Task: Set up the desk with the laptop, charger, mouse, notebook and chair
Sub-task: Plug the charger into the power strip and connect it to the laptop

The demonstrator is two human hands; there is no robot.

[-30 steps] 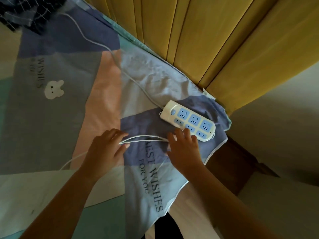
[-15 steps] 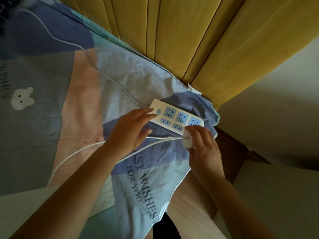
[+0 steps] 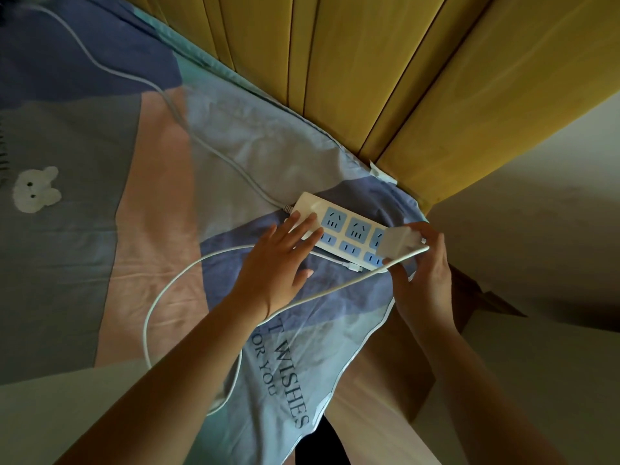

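A white power strip (image 3: 349, 226) with blue sockets lies on the bed sheet near the wooden headboard. My left hand (image 3: 285, 250) rests flat on its left end, fingers spread, holding it down. My right hand (image 3: 424, 273) grips the white charger adapter (image 3: 399, 245) and holds it over the strip's right end sockets. The charger's thin white cable (image 3: 201, 266) runs from the adapter under my left hand and loops across the sheet. Its loose connector end (image 3: 354, 266) lies just below the strip.
The patchwork sheet (image 3: 100, 213) in blue, pink and grey covers the bed, with printed text near its corner. The power strip's own thicker cord (image 3: 188, 129) runs up and to the left. A yellow wooden headboard (image 3: 369, 78) stands behind, and a pale wall (image 3: 536, 213) is on the right.
My left hand has slid from the strip's end onto its top and flattened. My right hand has lifted the adapter from below the strip to over the right-hand sockets. The view has drawn closer.
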